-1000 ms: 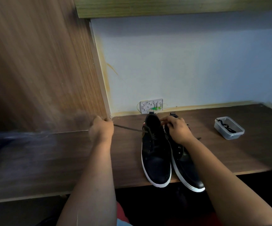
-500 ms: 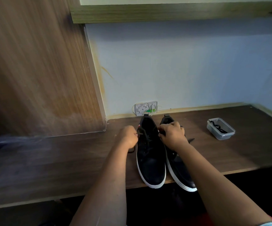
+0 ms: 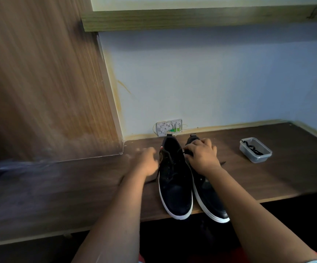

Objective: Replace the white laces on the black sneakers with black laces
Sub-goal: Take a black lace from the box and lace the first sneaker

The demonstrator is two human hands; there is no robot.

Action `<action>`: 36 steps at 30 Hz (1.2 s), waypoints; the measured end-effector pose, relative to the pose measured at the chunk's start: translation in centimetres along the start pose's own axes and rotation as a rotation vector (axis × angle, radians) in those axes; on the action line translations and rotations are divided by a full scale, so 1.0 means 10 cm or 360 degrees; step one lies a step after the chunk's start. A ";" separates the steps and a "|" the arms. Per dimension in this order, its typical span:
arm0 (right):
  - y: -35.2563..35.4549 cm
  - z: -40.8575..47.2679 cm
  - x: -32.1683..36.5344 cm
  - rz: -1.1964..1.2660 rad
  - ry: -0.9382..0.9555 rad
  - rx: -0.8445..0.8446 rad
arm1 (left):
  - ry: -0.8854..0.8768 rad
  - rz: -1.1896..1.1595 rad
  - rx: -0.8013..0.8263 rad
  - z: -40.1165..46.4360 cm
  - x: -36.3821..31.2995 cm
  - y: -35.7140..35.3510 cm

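While right hand (image 3: 203,156) pinches black lace (image 3: 187,153), sneakers (image 3: 174,179) sit side by side.
Left hand (image 3: 147,162) blurred beside left sneaker; grip unclear.

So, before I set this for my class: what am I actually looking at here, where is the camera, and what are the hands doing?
There is no machine here. A person wears a wide-angle camera on the head, looking forward and down, so the two arms reaching in from the bottom are that person's own.

On the brown wooden desk stand two black sneakers with white soles, side by side with their toes towards the wearer: the left sneaker and the right sneaker. Further right sits a clear plastic tub with a black lace in it.

The right hand pinches a black lace end between the two shoes, near their openings. The left hand is beside the left sneaker, but it is blurred, so I cannot tell what it holds. A small white wall box sits behind the shoes.
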State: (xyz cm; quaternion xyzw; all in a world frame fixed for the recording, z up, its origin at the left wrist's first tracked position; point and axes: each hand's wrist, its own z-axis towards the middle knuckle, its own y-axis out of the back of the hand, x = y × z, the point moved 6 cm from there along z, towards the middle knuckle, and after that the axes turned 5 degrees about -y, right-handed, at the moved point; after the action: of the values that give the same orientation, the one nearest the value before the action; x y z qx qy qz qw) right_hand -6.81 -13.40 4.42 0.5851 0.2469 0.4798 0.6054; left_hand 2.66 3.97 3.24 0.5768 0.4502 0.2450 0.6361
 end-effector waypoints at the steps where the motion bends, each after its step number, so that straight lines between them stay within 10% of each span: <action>1: -0.04 -0.01 0.06 -0.0034 0.0039 0.0043 | -0.0100 -0.0002 -0.0020 0.01 -0.14 -0.05; 11: -0.06 0.02 0.02 -0.0027 0.0034 -0.0019 | -0.0053 -0.0836 0.0013 0.12 -0.10 -0.20; 26: -0.22 -0.03 0.59 0.0362 -0.0092 0.0546 | 0.0026 -0.0863 -0.0020 -0.26 0.52 0.05; 31: -0.19 -0.32 0.72 0.1793 -0.0716 0.1418 | 0.0086 -0.1043 0.0190 -0.60 0.25 0.08; 36: -0.22 -0.50 0.88 0.2078 -0.0694 0.1556 | -0.0236 -0.1160 0.0434 -1.03 -0.21 0.13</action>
State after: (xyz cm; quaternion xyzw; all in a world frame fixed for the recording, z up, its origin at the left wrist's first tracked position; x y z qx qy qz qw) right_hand -6.77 -3.04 3.70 0.8861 -0.0832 0.4489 -0.0808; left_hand -6.81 7.81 5.83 0.4745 0.6067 -0.1012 0.6297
